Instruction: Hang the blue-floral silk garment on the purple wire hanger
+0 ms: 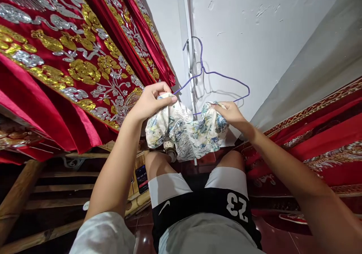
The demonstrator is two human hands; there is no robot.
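Note:
A white blouse [195, 135] with a blue and yellow flower print and puffed sleeves is stretched between my two hands above my knees. My left hand [154, 99] pinches its left shoulder, thumb on top. At the right shoulder, my right hand [227, 112] grips the cloth near the neckline. Behind the blouse hangs a purple wire hanger [223, 74], its hook over a metal upright on the wall. The hanger's right end sticks out bare above my right hand. Its left end is hidden behind my left hand and the cloth; whether it sits inside the blouse I cannot tell.
Red cloth with gold and silver sequins [85, 71] hangs at the left, and more red fabric [325, 144] lies at the right. The white wall [254, 39] stands ahead. A phone [141, 178] showing a timer rests on a bamboo frame [138, 205] beside my left leg.

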